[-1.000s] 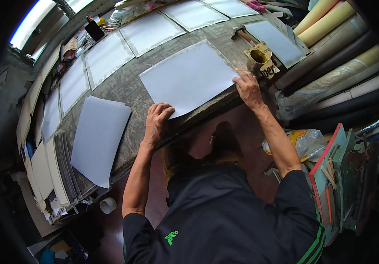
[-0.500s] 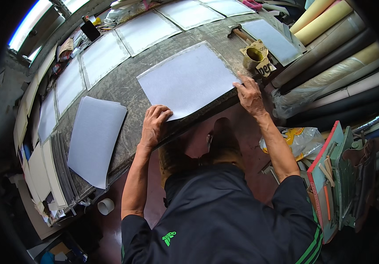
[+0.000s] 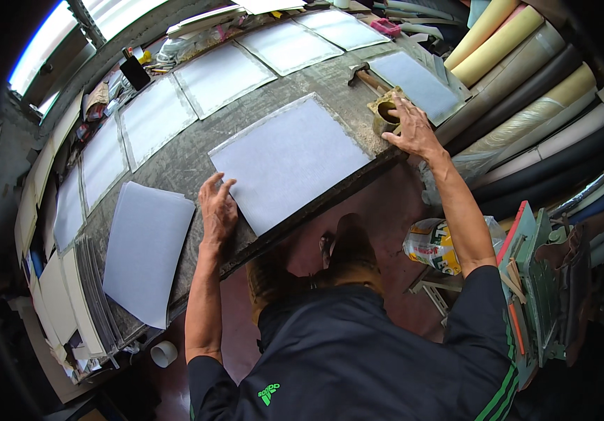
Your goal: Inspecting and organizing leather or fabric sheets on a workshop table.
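My left hand [image 3: 217, 207] rests with fingers apart at the left edge of the white sheet [image 3: 288, 161], which has a narrow pale-grey border along its far sides and lies near the front edge of the worn grey table [image 3: 231, 116]. My right hand [image 3: 414, 130] is curled around a yellowish metal cup [image 3: 383, 121] beside the sheet's right corner, thumb low, fingers over the rim; the inside is partly hidden. A wooden-handled hammer [image 3: 370, 78] lies behind the cup. A stack of white sheets [image 3: 144, 245] is left of my left hand.
Bordered white sheets [image 3: 221, 77] line the back of the table. A pale panel [image 3: 414, 81] lies at right, beside large upright-leaning material rolls [image 3: 526, 84]. Grey and cream boards [image 3: 74, 295] fill the near-left end. A plastic bag [image 3: 442, 242] and leaning boards [image 3: 526, 295] are below right.
My left hand has released the front left corner of the sheet and shifted left. My right hand has left the sheet's right edge and moved up onto the cup. The view has shifted slightly.
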Motion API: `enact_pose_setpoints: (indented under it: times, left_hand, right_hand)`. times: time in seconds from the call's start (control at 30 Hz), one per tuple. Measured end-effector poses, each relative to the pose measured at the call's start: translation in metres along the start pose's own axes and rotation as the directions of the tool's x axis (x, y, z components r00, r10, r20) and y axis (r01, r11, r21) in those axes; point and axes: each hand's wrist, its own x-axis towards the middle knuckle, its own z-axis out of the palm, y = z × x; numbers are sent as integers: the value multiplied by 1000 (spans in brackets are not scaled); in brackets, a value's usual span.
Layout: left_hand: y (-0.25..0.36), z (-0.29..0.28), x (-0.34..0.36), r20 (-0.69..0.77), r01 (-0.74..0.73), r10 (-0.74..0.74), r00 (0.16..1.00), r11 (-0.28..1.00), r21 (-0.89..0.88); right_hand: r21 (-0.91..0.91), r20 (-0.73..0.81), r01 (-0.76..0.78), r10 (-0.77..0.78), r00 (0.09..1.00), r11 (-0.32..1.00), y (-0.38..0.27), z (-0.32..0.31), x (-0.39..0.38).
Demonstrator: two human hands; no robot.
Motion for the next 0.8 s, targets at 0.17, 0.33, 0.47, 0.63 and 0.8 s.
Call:
enact_pose_setpoints:
  times: [0.17, 0.33, 0.47, 0.63, 0.8]
  left_hand:
    - [-26, 7, 27, -63, 137, -136, 989, 990, 21]
    - [-29, 19, 43, -230, 232, -199, 953, 964, 127]
    - [-32, 19, 50, -74, 387, -392, 917, 919, -77]
    - [-50, 24, 43, -94, 276, -336, 937, 878, -392]
    - [-39, 12, 54, 121, 371, -367, 922, 753, -543]
  right_hand:
    - [-207, 210, -4, 49, 976, 978, -1, 10, 21]
    - [-208, 334, -37, 107, 937, 978, 7, 0, 30]
    - [82, 275, -124, 97, 956, 989, 4, -29, 28]
    - [94, 125, -79, 67, 990, 992, -1, -35, 9]
    - [27, 37, -49, 48, 998, 998, -8, -29, -25]
